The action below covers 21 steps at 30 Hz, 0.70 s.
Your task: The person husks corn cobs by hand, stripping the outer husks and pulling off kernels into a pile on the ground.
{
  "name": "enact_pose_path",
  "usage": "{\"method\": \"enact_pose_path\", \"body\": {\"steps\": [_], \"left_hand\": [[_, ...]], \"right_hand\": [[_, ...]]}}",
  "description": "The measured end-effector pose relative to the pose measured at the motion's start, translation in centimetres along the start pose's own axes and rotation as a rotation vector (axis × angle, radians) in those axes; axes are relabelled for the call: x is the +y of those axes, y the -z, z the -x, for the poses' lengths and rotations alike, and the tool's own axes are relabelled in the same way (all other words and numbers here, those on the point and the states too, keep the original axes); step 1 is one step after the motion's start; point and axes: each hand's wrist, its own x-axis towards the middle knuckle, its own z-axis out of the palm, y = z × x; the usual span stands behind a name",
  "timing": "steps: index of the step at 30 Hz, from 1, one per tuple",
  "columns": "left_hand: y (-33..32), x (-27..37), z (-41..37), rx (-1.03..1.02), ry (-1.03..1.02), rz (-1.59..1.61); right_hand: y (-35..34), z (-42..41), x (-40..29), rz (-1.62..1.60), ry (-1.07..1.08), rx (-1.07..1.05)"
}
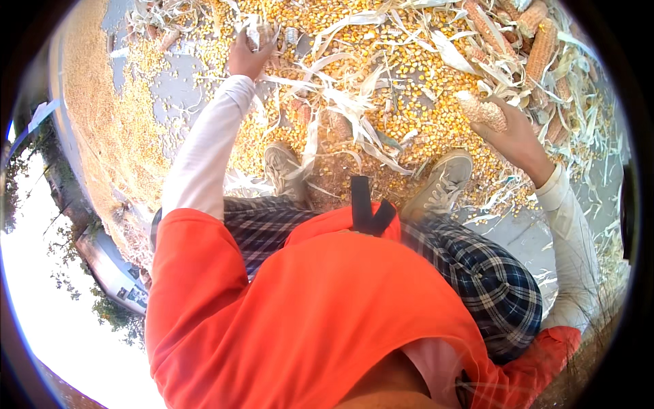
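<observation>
At the upper left, my left hand [249,57] reaches over the loose kernels, its thumb and fingers around a corn cob [264,35] with pale husk on it. The far side of that cob is hard to make out. On the right, my right hand [518,135] grips a pale, mostly stripped corn cob [483,111] just above the spread of yellow maize kernels [409,66]. Strips of dry husk [347,105] lie between the two hands, partly over reddish cobs [338,125].
A pile of bare cobs [540,51] mixed with husks lies at the upper right. My shoes [286,166] stand among kernels and chaff. A wide layer of grain [92,102] covers the ground at left. Grey ground [526,240] shows beside my right knee.
</observation>
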Motion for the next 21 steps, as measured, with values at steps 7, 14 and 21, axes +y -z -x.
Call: {"method": "enact_pose_path", "body": {"steps": [7,14,21], "left_hand": [[-3.6,-1.9,-0.4,0.137,-0.125,-0.403],[4.7,-0.5,6.0,-0.430,-0.094,0.589],[-1.3,-0.3,14.2,-0.560,0.068,0.611]], "right_hand": [[-6.6,-7.0,-8.6,-0.096,0.184,-0.249],[-16.1,-5.5,-11.0,-0.596,-0.166,-0.080],[-20.2,-4.9,-15.3,-0.598,-0.042,0.098]]}}
